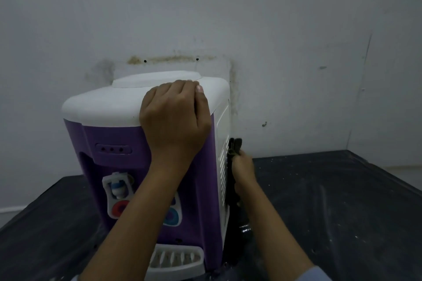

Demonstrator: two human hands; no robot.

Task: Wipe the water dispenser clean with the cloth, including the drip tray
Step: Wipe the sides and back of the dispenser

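Left hand: my left hand [174, 116] lies over the near right corner of the white top [102, 102]. Knuckles are up, fingers are curled down onto it and the thumb lies along the right side. It is grasping the top.
Right hand: my right hand [243, 170] is low on the right side of the unit and clenched round the cloth [236, 145]. It presses the cloth against the slotted side panel [222, 166].
Forearms: both reach in from the near edge. A pale blue sleeve [319, 272] shows on the right one.
Water dispenser [109, 134]: one, with a purple body, standing on the dark surface against the far wall.
Cloth count: one, dark, bunched above my fist and hanging below it.
Drip tray [175, 258]: one, white and slotted, at the near foot of the unit.
Taps: I see one tap [117, 187]. My left forearm covers the spot beside it.
Rings: one red ring [120, 209] and one blue ring [172, 217].
Indicator panel [113, 149]: three dots.
Surface [331, 201]: black, dusted with pale specks.
Wall [274, 29]: pale grey, with a brownish stain [169, 59] and two small holes [145, 61] above the unit. A room corner is on the right.
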